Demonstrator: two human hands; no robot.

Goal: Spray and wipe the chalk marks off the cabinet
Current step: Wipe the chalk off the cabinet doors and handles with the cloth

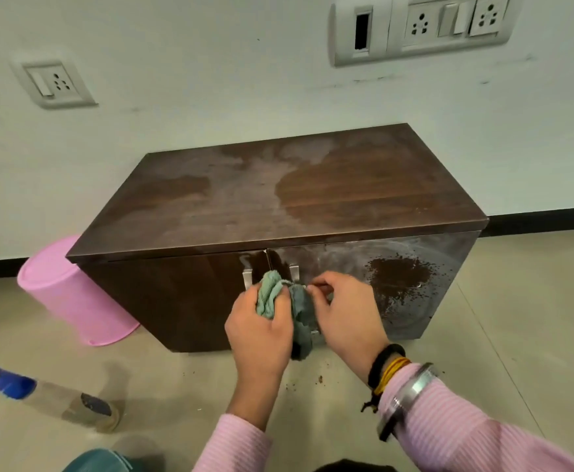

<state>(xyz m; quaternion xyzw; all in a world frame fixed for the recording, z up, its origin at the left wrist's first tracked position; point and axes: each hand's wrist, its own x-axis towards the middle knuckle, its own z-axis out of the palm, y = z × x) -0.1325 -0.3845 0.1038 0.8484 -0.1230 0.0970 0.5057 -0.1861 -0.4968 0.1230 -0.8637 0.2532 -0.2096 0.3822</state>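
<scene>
Head view: my left hand grips the bunched green cloth; my right hand pinches its far end, before the cabinet doors. Chalk haze remains on top and right door. Risk: a wet, loaded cloth smears residue rather than lifting it.

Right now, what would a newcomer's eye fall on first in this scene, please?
Probably the two hands at centre: the left hand grips a bunched green cloth and the right hand pinches its darker end, before the dark wooden cabinet. Next, the pale smears on its top and right door, and the pink bucket at its left.
</scene>
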